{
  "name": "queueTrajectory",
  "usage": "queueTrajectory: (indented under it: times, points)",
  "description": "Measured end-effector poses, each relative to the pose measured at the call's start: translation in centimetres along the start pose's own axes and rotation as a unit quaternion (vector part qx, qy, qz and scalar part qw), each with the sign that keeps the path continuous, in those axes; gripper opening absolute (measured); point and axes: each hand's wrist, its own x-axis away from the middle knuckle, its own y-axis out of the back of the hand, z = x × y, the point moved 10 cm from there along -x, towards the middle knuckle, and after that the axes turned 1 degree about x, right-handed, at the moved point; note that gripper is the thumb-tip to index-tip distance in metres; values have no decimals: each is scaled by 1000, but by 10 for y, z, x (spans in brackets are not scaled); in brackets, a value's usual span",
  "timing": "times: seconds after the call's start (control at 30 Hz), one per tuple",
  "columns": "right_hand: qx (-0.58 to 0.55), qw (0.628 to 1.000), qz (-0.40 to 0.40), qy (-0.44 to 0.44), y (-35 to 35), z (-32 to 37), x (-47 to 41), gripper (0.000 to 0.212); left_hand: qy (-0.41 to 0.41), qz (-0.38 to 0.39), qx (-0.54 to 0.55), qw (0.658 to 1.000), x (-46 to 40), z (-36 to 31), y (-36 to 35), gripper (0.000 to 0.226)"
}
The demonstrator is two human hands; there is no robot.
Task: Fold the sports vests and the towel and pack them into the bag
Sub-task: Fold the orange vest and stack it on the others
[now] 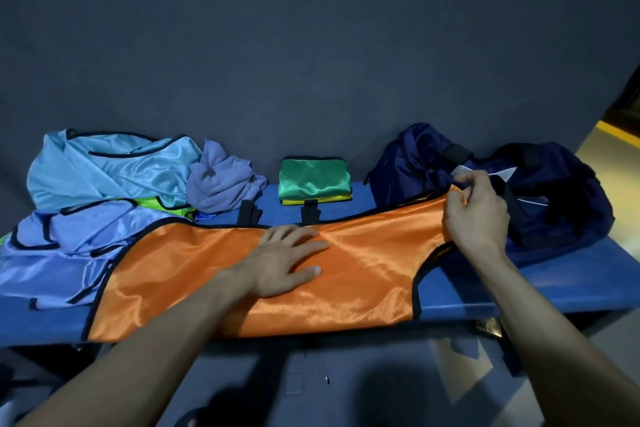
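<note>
Orange fabric is filling the middle of your view: the orange vest [214, 274] is lying spread across the blue bench [485, 291], its black-trimmed hem toward nine o'clock and its shoulder end toward three. Your left hand [284, 263] is resting flat on the vest's centre, fingers straight and spread, pressing the cloth down. Your right hand [474, 215] is lifting the shoulder strap at two o'clock, thumb and fingers curled and pinching the orange edge just in front of the navy bag [554, 218]. That bag is sitting at the bench's three o'clock end, slumped, its dark straps showing on top. At twelve o'clock, a folded green vest [313, 180] is lying on a folded yellow one [317, 200], the pair stacked neatly and well apart from your hands. Toward ten o'clock, a light blue vest [104, 170] is heaped loosely, with the crumpled purple-grey towel [221, 184] touching its right side. At nine o'clock, a lilac vest [62, 253] is sprawling beside the orange one's hem.
</note>
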Motion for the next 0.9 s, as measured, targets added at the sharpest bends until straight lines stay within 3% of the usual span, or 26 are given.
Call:
queueTrajectory:
  times: [0.17, 0.3, 0.43, 0.57, 0.7, 0.77, 0.9]
  points:
    - [-12, 1000, 1, -19, 4, -4, 1, 24, -36, -67, -42, 996, -5, -25, 21, 66]
    - [-54, 998, -15, -37, 15, -4, -2, 21, -18, 18, -27, 999, -15, -36, -12, 75]
    - [-152, 984, -65, -73, 46, -4, -14, 20, -46, 35, -21, 998, -33, -83, -27, 79]
    - [-219, 973, -35, -57, 44, 25, -6, 20, -59, 15, 7, 998, -44, -100, -22, 72]
    - [-255, 967, 9, -10, 25, 65, 6, 21, -70, -63, -7, 996, -17, -79, 27, 50]
    - [-256, 966, 30, 24, 14, 89, 12, 22, -40, -87, -15, 995, 9, -52, 42, 38]
    - [-218, 968, 61, 107, -15, 142, 27, 22, 119, -7, -51, 991, 54, 38, 33, 44]
